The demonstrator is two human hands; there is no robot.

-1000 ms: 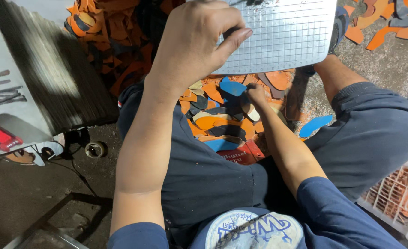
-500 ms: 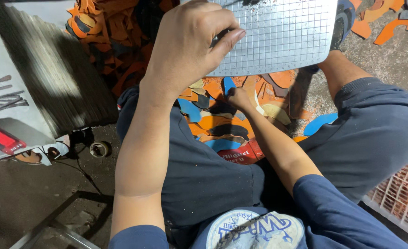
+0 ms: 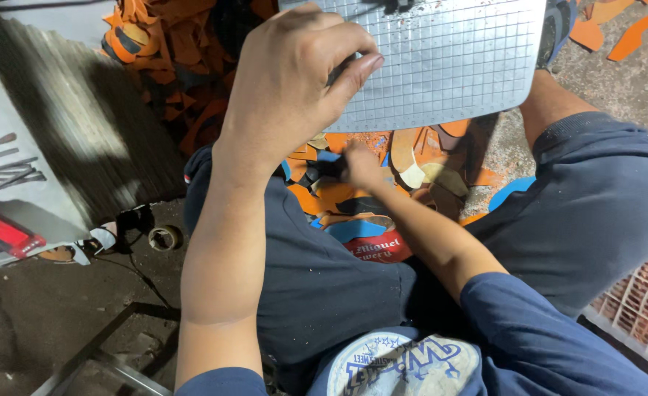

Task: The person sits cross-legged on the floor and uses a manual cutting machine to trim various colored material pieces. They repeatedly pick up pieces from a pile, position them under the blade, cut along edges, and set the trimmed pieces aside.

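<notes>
My left hand [image 3: 291, 84] is raised close to the camera and grips the left edge of a grey sheet with a fine square grid [image 3: 448, 59], held up over my lap. Below the sheet my right hand [image 3: 362, 165] reaches into a heap of orange, blue and cream cut scraps [image 3: 383, 198] lying between my knees. Its fingers are down among the pieces and blurred, so whether they hold a scrap does not show. I sit in dark blue trousers [image 3: 595, 191] with both sleeves blue.
A stack of grey sheets [image 3: 82, 125] lies at the left, with thin metal tools [image 3: 1, 165] and a red object [image 3: 5, 231] on it. More orange scraps [image 3: 170, 51] are piled behind. A roll of tape [image 3: 165, 237] sits on the floor. A white crate [image 3: 635, 308] stands at the right.
My right hand has slid left through the scrap heap, from under the sheet's middle toward my left knee. The gridded sheet stays held up in my left hand.
</notes>
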